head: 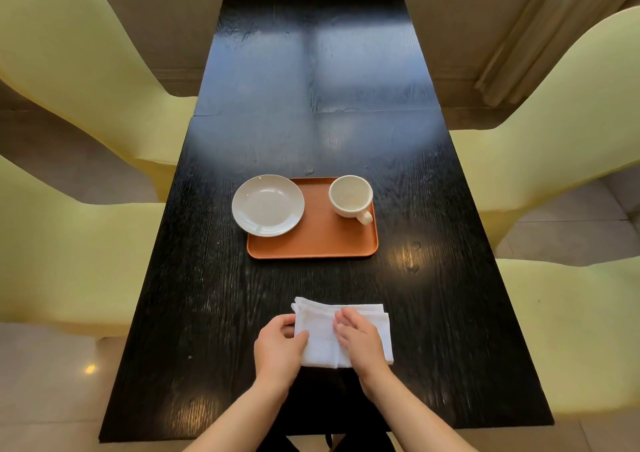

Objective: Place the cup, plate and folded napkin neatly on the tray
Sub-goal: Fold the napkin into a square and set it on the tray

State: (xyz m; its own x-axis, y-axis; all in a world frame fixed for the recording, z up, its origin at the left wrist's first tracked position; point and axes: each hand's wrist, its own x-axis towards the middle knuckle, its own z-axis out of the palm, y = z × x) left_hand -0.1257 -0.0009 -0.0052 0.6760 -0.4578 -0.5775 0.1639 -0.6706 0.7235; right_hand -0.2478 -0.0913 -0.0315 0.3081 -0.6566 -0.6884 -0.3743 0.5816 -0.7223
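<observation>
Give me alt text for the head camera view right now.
Both hands, left and right, press a folded white napkin on a black table. Farther away, an orange tray holds a white cup; a white plate overhangs its left edge.

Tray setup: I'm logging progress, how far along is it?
Done: the cup stands on the tray; the plate does too, overhanging its left edge. In hand: both hands are on the napkin on the table. Left: move it onto the tray.
</observation>
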